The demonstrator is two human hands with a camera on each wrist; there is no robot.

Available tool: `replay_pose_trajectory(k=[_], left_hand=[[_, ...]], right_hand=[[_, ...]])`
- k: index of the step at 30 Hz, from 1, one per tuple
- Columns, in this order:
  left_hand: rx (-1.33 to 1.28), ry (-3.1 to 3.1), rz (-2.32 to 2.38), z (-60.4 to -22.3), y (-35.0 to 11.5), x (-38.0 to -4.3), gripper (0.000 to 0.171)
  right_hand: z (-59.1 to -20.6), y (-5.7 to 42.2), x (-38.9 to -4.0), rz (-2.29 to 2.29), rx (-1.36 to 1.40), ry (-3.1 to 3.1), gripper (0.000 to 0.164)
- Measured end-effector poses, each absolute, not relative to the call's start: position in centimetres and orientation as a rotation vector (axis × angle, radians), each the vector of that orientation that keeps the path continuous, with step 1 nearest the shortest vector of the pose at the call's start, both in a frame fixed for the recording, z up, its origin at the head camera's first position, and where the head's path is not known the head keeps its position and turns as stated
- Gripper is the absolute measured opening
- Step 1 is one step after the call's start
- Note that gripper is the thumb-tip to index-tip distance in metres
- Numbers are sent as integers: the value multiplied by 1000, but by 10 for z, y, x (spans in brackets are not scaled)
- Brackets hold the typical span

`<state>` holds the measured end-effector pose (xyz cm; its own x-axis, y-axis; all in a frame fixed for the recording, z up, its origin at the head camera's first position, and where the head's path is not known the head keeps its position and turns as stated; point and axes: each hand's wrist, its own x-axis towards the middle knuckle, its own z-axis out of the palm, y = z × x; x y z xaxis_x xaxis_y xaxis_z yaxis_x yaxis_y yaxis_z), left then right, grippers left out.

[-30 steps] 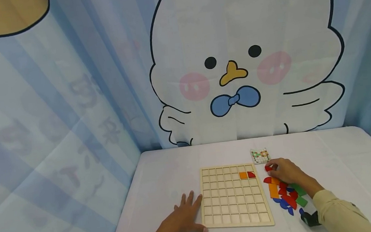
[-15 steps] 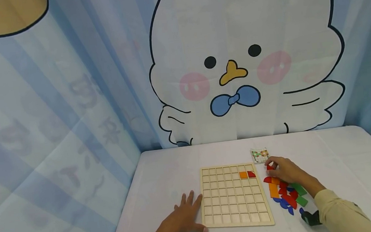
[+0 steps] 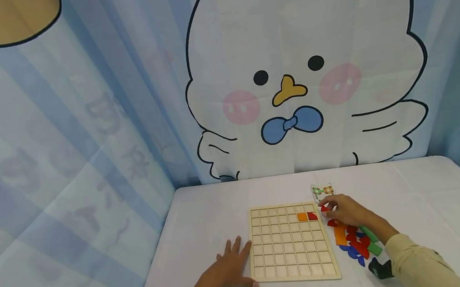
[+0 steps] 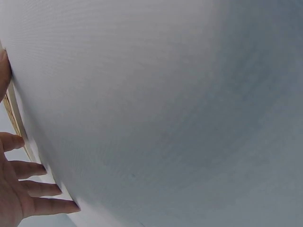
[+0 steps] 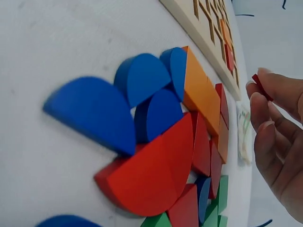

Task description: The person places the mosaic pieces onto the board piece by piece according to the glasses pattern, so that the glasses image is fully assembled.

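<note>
My right hand (image 3: 348,210) pinches a small red block (image 5: 261,87) between thumb and fingertips, just off the right edge of the wooden grid board (image 3: 280,248). The fingers partly hide the block's shape. On the board, an orange square block (image 3: 302,217) and a red block (image 3: 312,216) with a curved side sit in neighbouring cells, second row from the far edge, at the right. My left hand (image 3: 228,269) lies on the table with fingers spread, its forefinger and thumb at the board's left edge.
Right of the board lie loose blocks: red half-rounds (image 5: 156,165), blue half-rounds (image 5: 94,111), orange blocks (image 3: 340,236) and green blocks (image 3: 375,249). A patterned card (image 3: 322,191) lies beyond the board's far right corner. A dark object (image 3: 380,269) sits by my right sleeve.
My right hand has moved left with the red block, from above the loose blocks toward the board's edge. The left hand has stayed in place.
</note>
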<state>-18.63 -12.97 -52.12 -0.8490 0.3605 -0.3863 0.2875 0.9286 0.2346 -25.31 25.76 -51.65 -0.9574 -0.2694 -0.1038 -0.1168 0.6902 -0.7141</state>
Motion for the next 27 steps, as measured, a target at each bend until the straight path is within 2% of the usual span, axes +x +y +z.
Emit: replay_pose_trajectory(k=[9, 20, 27], left_hand=[[466, 2653, 236, -519, -129, -186, 112], [445, 2646, 238, -518, -128, -186, 111], [449, 2650, 234, -519, -129, -186, 111]], right_hand=[[-517, 249, -252, -1195, -370, 2583, 35], [-519, 238, -251, -1246, -414, 2612, 25], [-516, 229, -252, -1247, -469, 2586, 30]])
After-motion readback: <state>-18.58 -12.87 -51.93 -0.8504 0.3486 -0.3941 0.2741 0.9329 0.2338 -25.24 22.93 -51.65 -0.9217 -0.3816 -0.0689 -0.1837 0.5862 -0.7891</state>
